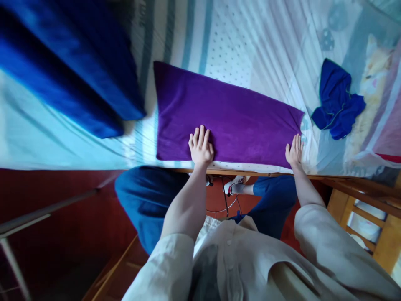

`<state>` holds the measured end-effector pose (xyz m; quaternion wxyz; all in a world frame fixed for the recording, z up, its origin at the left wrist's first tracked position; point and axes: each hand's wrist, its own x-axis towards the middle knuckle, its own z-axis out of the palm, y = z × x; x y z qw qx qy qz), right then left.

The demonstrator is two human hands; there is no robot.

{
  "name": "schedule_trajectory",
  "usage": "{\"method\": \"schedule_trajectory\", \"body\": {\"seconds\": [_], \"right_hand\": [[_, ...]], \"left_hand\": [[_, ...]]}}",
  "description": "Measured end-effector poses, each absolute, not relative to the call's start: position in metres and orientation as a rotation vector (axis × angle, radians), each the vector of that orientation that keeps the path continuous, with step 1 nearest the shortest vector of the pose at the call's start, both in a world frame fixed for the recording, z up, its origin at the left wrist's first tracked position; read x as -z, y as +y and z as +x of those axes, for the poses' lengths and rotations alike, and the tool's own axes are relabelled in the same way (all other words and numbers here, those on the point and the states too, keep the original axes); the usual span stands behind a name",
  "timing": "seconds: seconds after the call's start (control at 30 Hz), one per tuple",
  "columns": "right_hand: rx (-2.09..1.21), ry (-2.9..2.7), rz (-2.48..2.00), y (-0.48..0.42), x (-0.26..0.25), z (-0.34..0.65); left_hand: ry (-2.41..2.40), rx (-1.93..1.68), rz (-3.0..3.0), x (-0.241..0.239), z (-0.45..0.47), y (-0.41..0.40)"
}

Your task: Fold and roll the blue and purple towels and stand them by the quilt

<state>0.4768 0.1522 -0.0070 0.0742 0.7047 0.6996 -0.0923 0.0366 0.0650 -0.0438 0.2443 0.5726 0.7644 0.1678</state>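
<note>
A purple towel (232, 113) lies spread out flat on the bed, its long near side close to the mattress edge. My left hand (201, 147) rests palm down on its near part, left of the middle, with the fingers spread. At the towel's right end, my right hand (294, 150) presses flat near the corner, where small creases run out from the fingers. Neither hand grips anything. To the right of the towel lies a crumpled dark blue cloth (340, 100) with a thin light green border, apart from my right hand.
Blue fabric (106, 62) hangs over the bed at the upper left. The patterned bed sheet (232, 46) has wrinkles. Sheer netting (387, 125) borders the right side. A wooden bed rail (244, 172) runs along the near edge, above my legs. A metal frame (46, 211) stands lower left.
</note>
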Motion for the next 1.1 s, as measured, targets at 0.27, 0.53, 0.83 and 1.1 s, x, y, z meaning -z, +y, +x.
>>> {"method": "schedule_trajectory", "body": {"seconds": [0.27,0.53,0.83,1.1], "right_hand": [[0.277,2.324,2.246,0.120,0.039,0.265],[0.473,2.297,2.263,0.111,0.044,0.193],[0.416,2.332,2.308,0.110,0.047,0.193],[0.412,2.289,2.250,0.110,0.064,0.202]], "left_hand": [[2.075,-0.478,1.592,0.047,0.036,0.065],[2.118,-0.508,1.575,0.045,0.040,0.065],[2.163,-0.460,1.609,0.040,0.042,0.062],[1.718,-0.705,1.761,0.034,0.128,0.097]]}}
